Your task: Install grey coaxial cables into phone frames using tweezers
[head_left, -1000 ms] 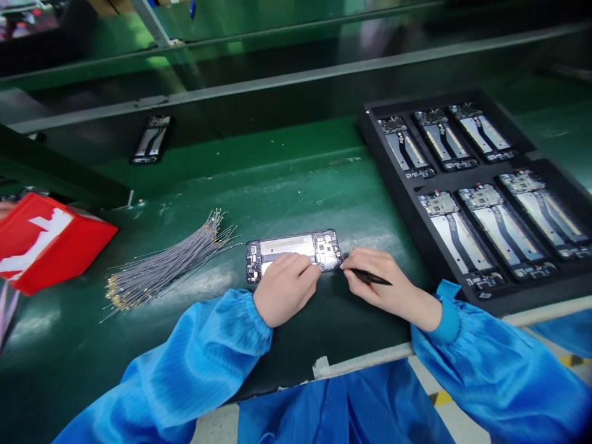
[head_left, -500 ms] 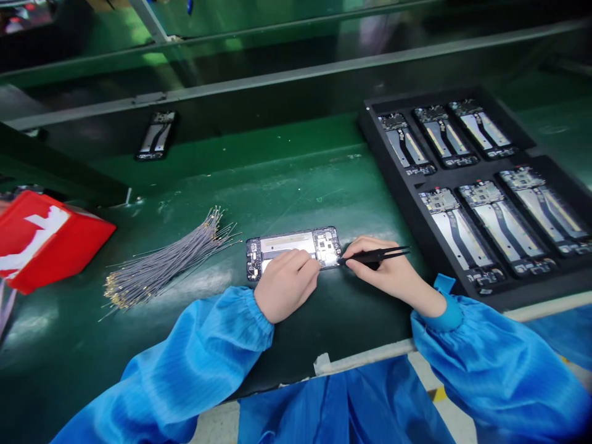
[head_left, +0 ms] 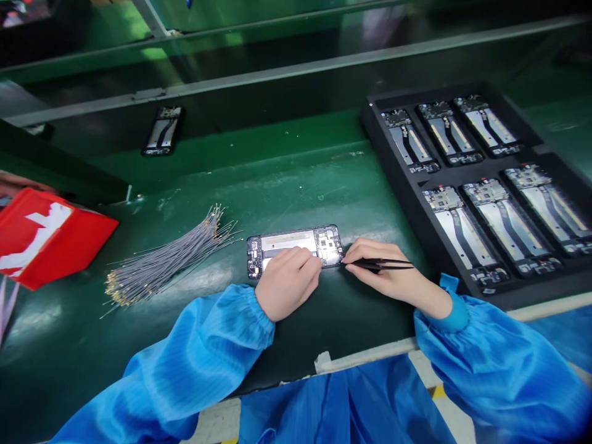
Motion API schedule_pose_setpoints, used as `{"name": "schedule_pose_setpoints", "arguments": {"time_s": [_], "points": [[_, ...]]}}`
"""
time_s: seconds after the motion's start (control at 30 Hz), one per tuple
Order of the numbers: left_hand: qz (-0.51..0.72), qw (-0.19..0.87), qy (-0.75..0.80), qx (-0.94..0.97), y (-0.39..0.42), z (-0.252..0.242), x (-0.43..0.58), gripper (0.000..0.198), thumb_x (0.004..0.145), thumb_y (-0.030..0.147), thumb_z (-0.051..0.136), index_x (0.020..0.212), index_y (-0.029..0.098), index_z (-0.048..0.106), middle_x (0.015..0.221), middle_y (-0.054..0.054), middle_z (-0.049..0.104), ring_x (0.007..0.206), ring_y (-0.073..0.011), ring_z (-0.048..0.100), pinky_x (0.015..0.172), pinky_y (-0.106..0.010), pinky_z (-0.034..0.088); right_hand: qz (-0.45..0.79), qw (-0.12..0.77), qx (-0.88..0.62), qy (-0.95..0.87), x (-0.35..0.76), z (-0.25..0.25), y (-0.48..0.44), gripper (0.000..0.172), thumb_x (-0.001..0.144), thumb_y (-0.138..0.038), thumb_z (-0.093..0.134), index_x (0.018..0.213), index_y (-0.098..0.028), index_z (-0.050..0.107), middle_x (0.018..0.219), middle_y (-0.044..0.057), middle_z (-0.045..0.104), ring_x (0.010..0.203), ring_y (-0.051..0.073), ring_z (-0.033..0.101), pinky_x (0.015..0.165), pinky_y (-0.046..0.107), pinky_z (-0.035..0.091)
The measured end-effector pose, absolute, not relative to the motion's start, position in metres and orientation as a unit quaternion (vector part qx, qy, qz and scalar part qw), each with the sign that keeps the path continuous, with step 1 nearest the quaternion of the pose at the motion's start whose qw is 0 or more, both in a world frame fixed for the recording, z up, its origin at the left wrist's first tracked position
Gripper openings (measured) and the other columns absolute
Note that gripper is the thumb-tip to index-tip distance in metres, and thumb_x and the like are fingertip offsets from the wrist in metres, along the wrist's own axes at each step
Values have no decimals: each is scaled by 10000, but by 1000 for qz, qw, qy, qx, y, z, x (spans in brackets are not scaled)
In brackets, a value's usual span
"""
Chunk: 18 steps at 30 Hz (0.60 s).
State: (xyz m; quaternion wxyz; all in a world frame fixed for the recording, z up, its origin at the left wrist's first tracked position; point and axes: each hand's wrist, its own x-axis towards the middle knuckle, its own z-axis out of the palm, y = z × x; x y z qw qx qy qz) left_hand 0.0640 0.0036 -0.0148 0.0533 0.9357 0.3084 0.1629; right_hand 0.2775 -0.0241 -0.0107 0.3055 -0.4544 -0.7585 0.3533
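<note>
An opened phone (head_left: pixel 290 238) with bare circuit boards lies crosswise on the green bench. My left hand (head_left: pixel 289 280) is closed over its near edge, fingers curled onto the middle, hiding part of it. At the phone's right end, my right hand (head_left: pixel 383 271) pinches black tweezers (head_left: pixel 388 264). Their tips are close to the board's lower right corner; whether they touch it or grip anything is too small to tell. To the left of the phone lies a bundle of thin grey cables (head_left: pixel 166 259) with gold-coloured ends.
A black tray (head_left: pixel 393 179) on the right holds several opened phones in two rows. Another opened phone (head_left: pixel 163 131) lies at the back left. A red box (head_left: pixel 69 240) with white marks stands at the far left. A metal rail (head_left: pixel 277 74) crosses behind the bench.
The tweezers have rolled in my right hand: their rear ends sit lower and look closer together. My left hand stays on the phone. The whole view has shifted slightly.
</note>
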Motion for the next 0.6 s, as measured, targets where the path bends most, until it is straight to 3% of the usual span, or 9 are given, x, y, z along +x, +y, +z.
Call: {"name": "schedule_pose_setpoints", "arguments": {"time_s": [0.6], "points": [[152, 45, 302, 940, 5, -17, 65, 208, 877, 227, 409, 772, 170, 580, 717, -22, 540, 691, -162, 483, 632, -277, 374, 360, 302, -464, -751, 277, -12, -23, 95, 838, -248, 522, 846, -185, 591, 820, 36, 602, 761, 151, 552, 694, 276, 427]]}}
